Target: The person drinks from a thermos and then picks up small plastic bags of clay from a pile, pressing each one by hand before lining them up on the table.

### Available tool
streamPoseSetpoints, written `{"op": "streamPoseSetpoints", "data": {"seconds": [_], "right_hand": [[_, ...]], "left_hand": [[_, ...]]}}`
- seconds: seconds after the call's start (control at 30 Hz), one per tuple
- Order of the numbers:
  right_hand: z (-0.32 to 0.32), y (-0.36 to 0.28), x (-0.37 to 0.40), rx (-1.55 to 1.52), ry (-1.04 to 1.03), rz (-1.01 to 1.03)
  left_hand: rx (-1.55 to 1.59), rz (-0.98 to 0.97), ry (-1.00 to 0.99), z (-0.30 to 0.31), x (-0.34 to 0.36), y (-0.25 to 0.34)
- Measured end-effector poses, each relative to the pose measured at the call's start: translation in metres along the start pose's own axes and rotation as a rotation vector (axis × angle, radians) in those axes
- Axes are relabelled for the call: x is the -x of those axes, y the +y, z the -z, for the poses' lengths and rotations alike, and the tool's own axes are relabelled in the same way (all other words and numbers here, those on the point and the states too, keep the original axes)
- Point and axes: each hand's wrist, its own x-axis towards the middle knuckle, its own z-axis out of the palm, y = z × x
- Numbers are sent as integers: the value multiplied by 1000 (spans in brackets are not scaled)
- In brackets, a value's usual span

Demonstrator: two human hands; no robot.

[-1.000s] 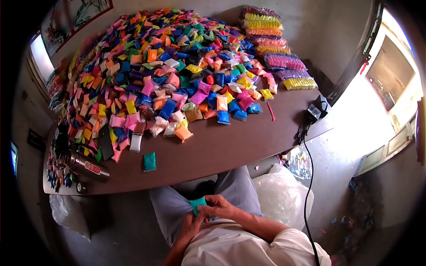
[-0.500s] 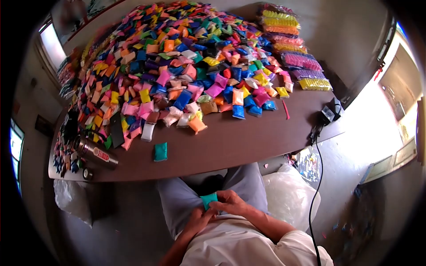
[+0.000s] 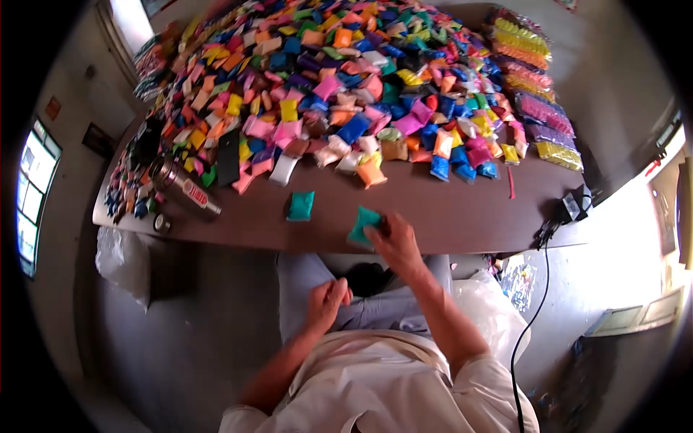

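My right hand (image 3: 393, 242) reaches forward over the brown table (image 3: 433, 216) and holds a teal packet (image 3: 362, 224) just above the table's near edge. Another teal packet (image 3: 300, 206) lies flat on the table a little to its left. My left hand (image 3: 327, 302) rests over my lap with the fingers curled and nothing visible in it. Behind both packets spreads a big heap of small coloured packets (image 3: 346, 86).
A metal flask (image 3: 183, 192) lies on its side at the table's left, next to a black phone (image 3: 228, 156). Bundled packet strips (image 3: 538, 108) line the right side. A black adapter (image 3: 570, 208) and its cable hang off the right edge. A white plastic bag (image 3: 484, 310) sits by my right knee.
My right hand lifted the teal packet from my lap up to the table edge, and my left hand let go and stayed low. The view tilted down.
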Motion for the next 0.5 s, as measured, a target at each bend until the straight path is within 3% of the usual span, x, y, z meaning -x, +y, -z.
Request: {"op": "streamPoseSetpoints", "data": {"seconds": [0.17,0.33,0.4,0.5], "right_hand": [[-31,4,-49,-17,-107,-53],[-67,15,-73,48,-256,-182],[-78,20,-76,303,-177,2],[-75,10,-78,373,-241,-88]], "left_hand": [[-70,-199,85,32,-47,43],[-194,-335,361,73,-91,68],[-233,-357,431,92,-107,63],[-304,-383,547,121,-125,50]]}}
